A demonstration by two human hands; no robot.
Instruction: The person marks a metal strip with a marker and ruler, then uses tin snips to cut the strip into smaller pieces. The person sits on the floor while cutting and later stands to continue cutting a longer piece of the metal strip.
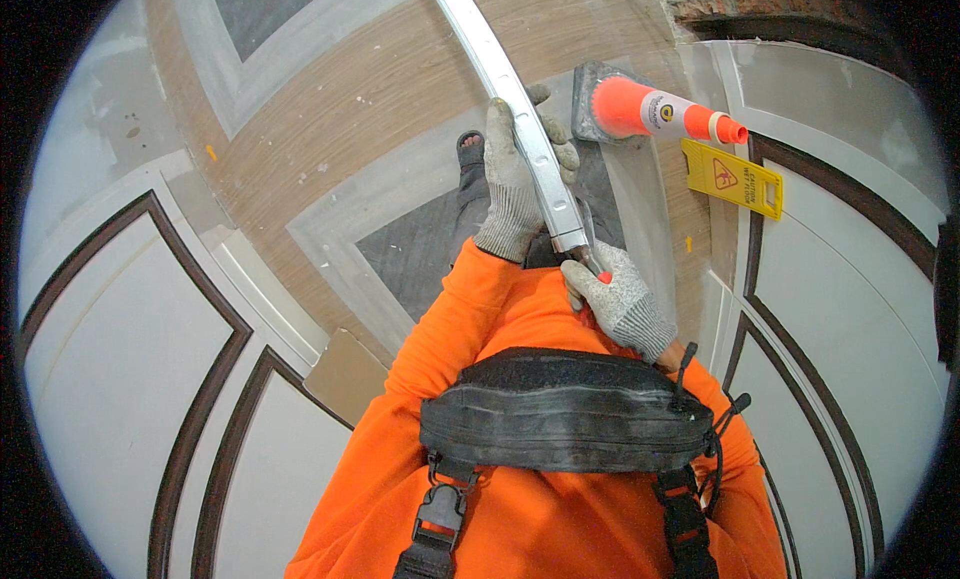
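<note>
A long silver metal channel (510, 89) runs from the top of the view down to near my waist. My left hand (512, 184), in a grey knit glove, is closed round it, thumb on one side and fingertips showing on the other. At the channel's near end, my gloved right hand (622, 297) grips a hand tool with a red-tipped handle (605, 277). Dark metal of that tool meets the end of the channel; my fingers hide most of it, so its exact kind is unclear.
To the right, an orange traffic cone (630, 109) leans over sideways in view beside a yellow wet-floor sign (735, 179). White panelled walls with dark trim (240, 329) flank both sides. Cardboard (345, 379) lies at the left wall. A black chest bag (565, 409) hangs on me.
</note>
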